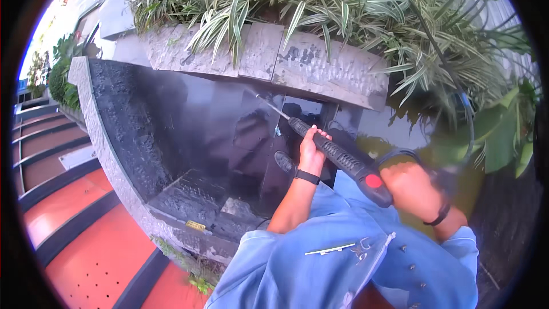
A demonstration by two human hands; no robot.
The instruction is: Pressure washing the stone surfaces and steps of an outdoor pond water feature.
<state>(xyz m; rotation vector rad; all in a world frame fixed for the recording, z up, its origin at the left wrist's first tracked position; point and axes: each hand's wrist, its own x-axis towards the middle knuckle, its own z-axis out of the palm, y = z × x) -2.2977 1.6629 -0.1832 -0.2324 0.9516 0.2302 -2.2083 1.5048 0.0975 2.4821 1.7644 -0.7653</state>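
A black pressure washer gun [337, 157] with a red round mark on its rear end lies across the space in front of my body. Its thin metal lance [273, 106] points up and to the left, with a faint mist of spray at the tip near the stone planter's wall. My left hand [311, 151] is wrapped round the ribbed grip at the front of the gun. At the rear, my right hand [407, 186] is closed about the handle, its fingers largely hidden. A dark hose [437, 48] runs down through the plants on the right.
Wet dark tiles [200, 120] surround my shoe [284, 161]. A grey stone wall [106, 137] curves along the left, beside red-orange steps [86, 240]. Striped leafy plants [320, 0] overhang the stone ledge [326, 74]. Greenish water [400, 129] lies to the right.
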